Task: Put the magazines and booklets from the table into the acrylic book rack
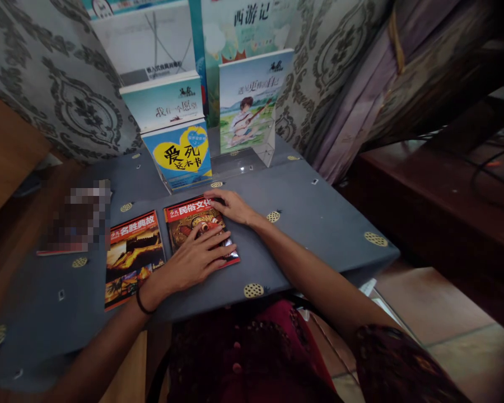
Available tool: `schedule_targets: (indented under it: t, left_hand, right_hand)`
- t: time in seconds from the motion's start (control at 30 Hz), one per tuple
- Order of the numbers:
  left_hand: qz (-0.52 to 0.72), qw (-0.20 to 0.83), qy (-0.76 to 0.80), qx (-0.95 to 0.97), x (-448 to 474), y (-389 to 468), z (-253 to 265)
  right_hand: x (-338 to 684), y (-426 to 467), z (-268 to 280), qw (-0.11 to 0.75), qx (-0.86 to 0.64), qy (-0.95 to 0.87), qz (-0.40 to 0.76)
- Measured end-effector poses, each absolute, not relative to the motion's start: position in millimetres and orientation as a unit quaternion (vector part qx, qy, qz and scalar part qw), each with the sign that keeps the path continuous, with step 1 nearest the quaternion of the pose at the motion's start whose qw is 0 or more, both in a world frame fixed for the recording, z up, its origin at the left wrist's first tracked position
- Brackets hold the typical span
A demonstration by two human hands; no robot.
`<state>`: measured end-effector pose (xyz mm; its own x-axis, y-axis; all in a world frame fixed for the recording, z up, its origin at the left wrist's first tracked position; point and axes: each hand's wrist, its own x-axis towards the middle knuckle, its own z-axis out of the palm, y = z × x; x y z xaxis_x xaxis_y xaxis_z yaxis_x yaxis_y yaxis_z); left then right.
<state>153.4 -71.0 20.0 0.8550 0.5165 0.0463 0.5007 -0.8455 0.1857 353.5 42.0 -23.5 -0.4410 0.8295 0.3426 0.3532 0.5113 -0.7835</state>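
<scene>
A red-framed book with a mask-like picture on its cover lies flat on the cloth-covered table. My left hand rests palm down across its lower part, fingers spread. At the book's upper right corner, my right hand touches the edge with its fingers stretched out. Close by on the left is a second red-framed book, showing a wall and golden hills; my left wrist, with a dark band, passes over its lower right corner.
Farther left lies a blurred-out book. Behind my hands, a blue-and-yellow book and several others stand on holders, including one with a guitar player. Patterned curtains hang at the back. The table's right corner juts out above floor tiles.
</scene>
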Motion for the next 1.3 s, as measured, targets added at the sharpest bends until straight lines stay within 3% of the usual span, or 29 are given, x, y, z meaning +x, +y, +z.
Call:
schedule_targets:
  t: [0.8, 1.13, 1.3]
  left_hand:
    - [0.038, 0.003, 0.263, 0.964, 152, -95, 16]
    - [0.124, -0.209, 0.276, 0.930, 148, -111, 1]
    - [0.164, -0.236, 0.283, 0.915, 144, -115, 12]
  right_hand:
    - [353, 39, -24, 0.359, -0.383, -0.800, 0.291]
    - [351, 36, -24, 0.357, -0.379, -0.809, 0.272]
    - [350, 31, -12, 0.370, -0.385, -0.781, 0.323]
